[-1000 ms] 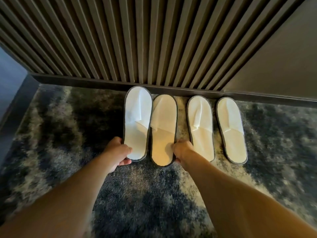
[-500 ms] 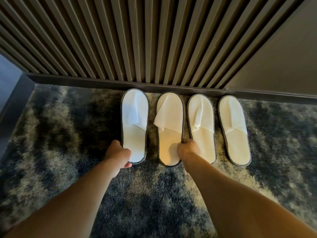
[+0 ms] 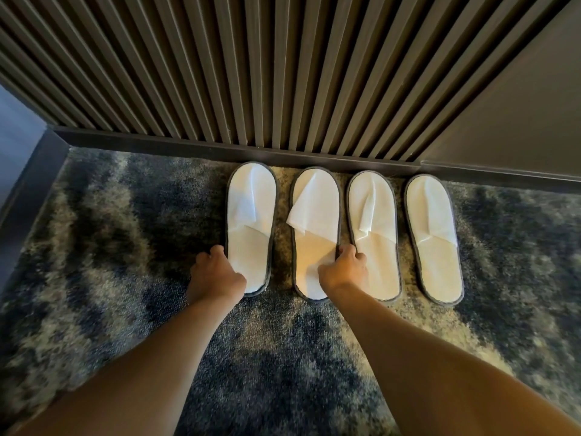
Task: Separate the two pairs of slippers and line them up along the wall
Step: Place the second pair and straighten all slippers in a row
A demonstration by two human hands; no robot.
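Observation:
Several flat white slippers with grey rims lie side by side on the carpet, toes toward the wall. My left hand (image 3: 215, 273) grips the left edge of the leftmost slipper (image 3: 251, 221) near its heel. My right hand (image 3: 344, 269) holds the right edge of the second slipper (image 3: 316, 228), whose upper flap is folded askew. The third slipper (image 3: 374, 228) lies just right of that hand, and the fourth slipper (image 3: 432, 234) lies farther right, untouched. Both heels under my hands are partly hidden.
A dark slatted wall (image 3: 251, 73) with a dark baseboard (image 3: 188, 143) runs across the back. A smooth dark panel (image 3: 518, 114) continues it at right. A side wall (image 3: 19, 158) closes the left. Mottled blue-grey carpet (image 3: 110, 247) spreads left and right of the slippers.
The two left slippers have slid apart and up toward the baseboard, and now lie straighter. A gap has opened between them. My hands moved with them.

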